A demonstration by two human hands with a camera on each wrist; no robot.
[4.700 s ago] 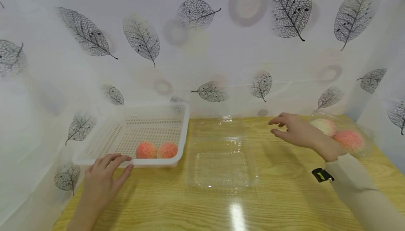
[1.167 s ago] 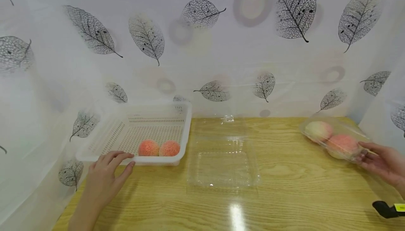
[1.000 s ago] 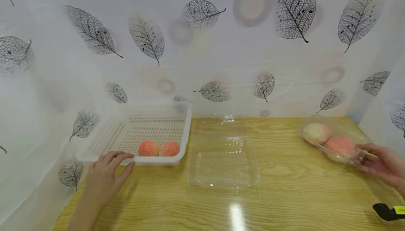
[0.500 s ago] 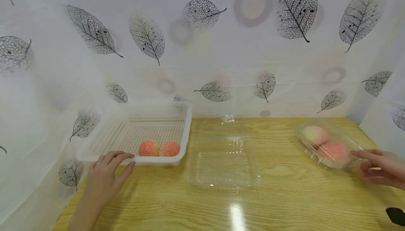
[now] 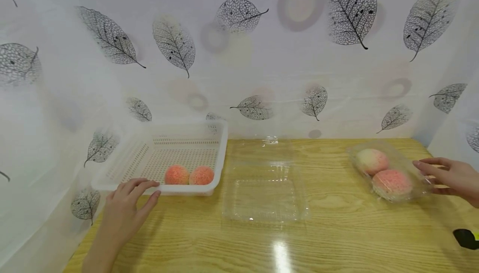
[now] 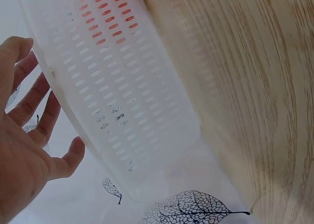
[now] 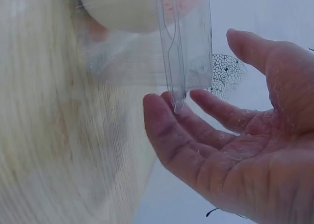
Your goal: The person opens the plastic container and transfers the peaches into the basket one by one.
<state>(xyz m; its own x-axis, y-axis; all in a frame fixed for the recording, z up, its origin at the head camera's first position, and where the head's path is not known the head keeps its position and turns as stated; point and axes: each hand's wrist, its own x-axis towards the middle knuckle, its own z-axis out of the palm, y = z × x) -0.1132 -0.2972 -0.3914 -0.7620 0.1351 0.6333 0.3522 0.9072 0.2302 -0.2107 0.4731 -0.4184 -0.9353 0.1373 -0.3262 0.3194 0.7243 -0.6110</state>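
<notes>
Right hand, earlier left of clear box, now at right edge, fingers apart; left hand still on basket rim, fingers loose.

Left to right lie a basket with 2 peaches, a container, a box apparently holding 2 more peaches.
</notes>
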